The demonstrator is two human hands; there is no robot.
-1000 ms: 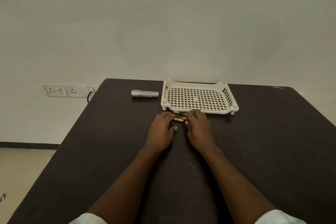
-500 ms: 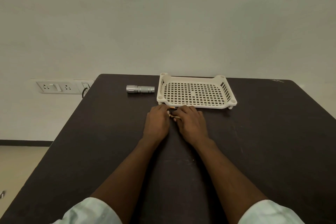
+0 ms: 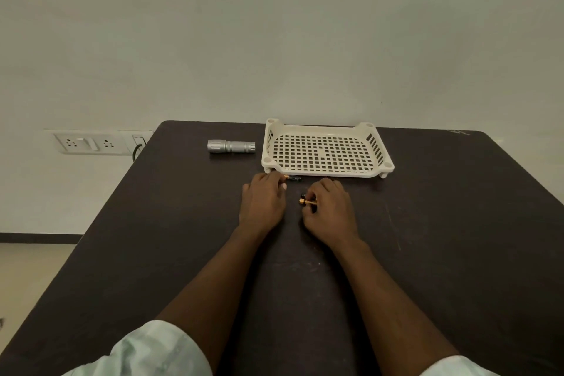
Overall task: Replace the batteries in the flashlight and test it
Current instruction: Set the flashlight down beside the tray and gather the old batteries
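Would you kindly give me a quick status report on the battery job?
Left hand on one battery by the tray. Right hand pinching another battery. Flashlight untouched, lying beyond. Nothing in the way.

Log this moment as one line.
left hand: on battery | right hand: holding batteries | flashlight: untouched | tray: empty

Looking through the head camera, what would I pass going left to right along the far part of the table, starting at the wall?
Wall socket panel → silver flashlight → white perforated tray.
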